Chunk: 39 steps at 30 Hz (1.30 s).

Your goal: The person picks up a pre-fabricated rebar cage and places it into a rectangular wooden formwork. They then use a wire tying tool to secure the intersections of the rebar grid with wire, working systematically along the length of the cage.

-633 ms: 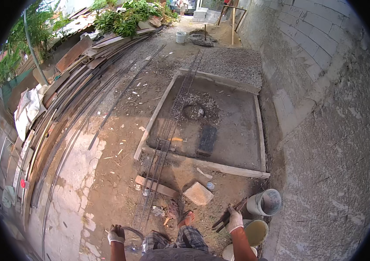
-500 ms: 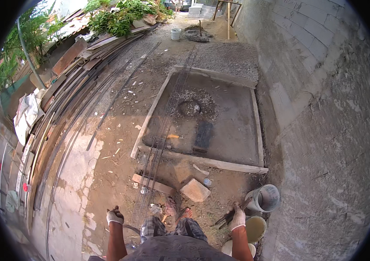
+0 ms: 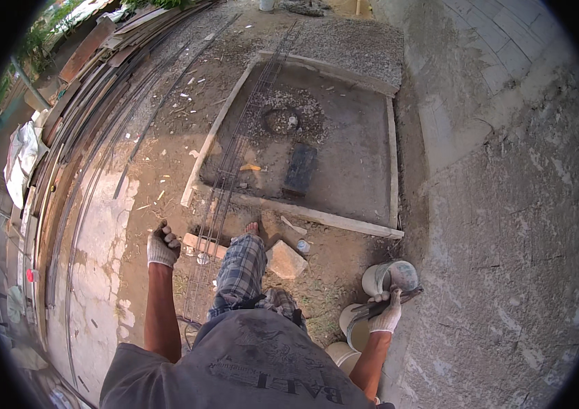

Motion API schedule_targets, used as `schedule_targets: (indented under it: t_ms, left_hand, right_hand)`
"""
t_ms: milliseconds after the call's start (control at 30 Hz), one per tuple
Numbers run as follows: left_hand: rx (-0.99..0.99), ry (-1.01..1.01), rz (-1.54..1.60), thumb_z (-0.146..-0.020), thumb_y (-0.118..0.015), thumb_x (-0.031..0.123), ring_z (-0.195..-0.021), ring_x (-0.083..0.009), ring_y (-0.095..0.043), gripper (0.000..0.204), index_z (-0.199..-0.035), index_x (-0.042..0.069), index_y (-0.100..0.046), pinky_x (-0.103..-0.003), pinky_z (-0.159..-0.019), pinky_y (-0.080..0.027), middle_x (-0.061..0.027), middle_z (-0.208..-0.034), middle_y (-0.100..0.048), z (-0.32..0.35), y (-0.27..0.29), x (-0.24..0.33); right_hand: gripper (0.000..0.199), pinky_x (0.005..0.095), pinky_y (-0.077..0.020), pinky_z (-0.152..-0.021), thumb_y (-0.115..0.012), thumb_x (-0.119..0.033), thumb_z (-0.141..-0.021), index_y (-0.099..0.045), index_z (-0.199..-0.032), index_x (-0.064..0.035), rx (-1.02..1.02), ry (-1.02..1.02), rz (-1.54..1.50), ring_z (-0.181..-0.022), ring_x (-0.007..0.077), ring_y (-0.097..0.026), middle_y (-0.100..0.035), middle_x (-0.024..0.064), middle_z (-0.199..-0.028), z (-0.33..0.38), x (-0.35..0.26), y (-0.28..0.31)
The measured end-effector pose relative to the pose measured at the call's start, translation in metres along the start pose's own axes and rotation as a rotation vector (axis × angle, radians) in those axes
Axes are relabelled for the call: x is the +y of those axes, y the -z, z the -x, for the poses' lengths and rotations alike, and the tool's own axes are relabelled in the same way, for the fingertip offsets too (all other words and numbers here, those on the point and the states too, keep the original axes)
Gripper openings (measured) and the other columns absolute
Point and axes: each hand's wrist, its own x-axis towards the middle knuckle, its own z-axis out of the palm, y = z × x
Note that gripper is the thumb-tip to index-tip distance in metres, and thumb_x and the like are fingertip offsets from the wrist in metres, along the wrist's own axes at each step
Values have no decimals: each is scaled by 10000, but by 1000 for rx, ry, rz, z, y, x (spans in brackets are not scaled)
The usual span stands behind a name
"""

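The right hand (image 3: pixel 386 315), in a white work glove, is closed around the handles of a pair of pliers (image 3: pixel 390 305), whose dark metal runs up and to the right, across the top of the hand. This hand hangs just above a stack of white plastic buckets (image 3: pixel 356 328) that stand on the ground against the foot of the grey plastered wall (image 3: pixel 507 225). One more bucket (image 3: pixel 390 275), tipped so that its grey inside shows, lies just beyond the hand.

The left hand (image 3: pixel 163 247), also gloved, is curled into a loose fist with nothing visible in it; whether it grips something small I cannot tell. It hangs over the dirt ground, just beside a brick (image 3: pixel 202 244) and a long cage of steel bars (image 3: pixel 225 184) that runs away from the person's feet.

Between the two hands the person's leg in checked trousers (image 3: pixel 240 273) steps forward, the bare foot (image 3: pixel 253 228) set near the wooden board (image 3: pixel 317 215) that edges a shallow square pit (image 3: pixel 330 136). A pale chunk of stone (image 3: pixel 285 260) lies just right of the leg. Inside the pit sit a dark flat slab (image 3: pixel 300 169) and a ring of gravel (image 3: pixel 283 117). Along the left edge of the ground, long planks and rods (image 3: pixel 78 129) are piled side by side.
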Motion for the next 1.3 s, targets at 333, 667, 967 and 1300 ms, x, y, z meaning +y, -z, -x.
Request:
schedule_targets:
  t_ms: [333, 667, 967, 1300]
  left_hand:
    - [-177, 209, 96, -1069, -534, 231, -470, -84, -387, 190, -1004, 113, -668, -261, -434, -318, 70, -610, -444, -164, -199, -17]
    - [-132, 165, 219, -1085, -493, 214, -484, -79, -350, 215, -917, 130, -599, -261, -458, -302, 82, -604, -395, -280, -326, 29]
    - [16, -131, 177, -1063, -502, 189, -452, -74, -226, 237, -828, 201, -481, -257, -400, -189, 98, -595, -296, -351, -415, 22]
    - [552, -596, 174, -1028, -588, 275, -441, -105, -344, 108, -999, 171, -600, -281, -383, -236, 35, -661, -480, -443, -458, -90]
  right_hand:
    - [187, 361, -485, -645, -656, -343, -1031, -605, -1127, -190, 126, 122, -74, -645, 157, -473, -446, -41, -722, -63, -11, -74]
    - [198, 263, -425, -617, -566, -321, -1093, -573, -1209, -161, -31, 162, -6, -622, 100, -373, -353, -61, -712, -119, -19, -223]
    - [252, 273, -381, -584, -591, -335, -1086, -559, -1214, -121, 25, 343, 150, -623, 82, -371, -374, -59, -704, -221, -53, -294]
    - [288, 285, -416, -604, -605, -332, -1071, -565, -1237, -100, -162, 344, 221, -640, 100, -436, -449, -39, -728, -498, -107, -364]
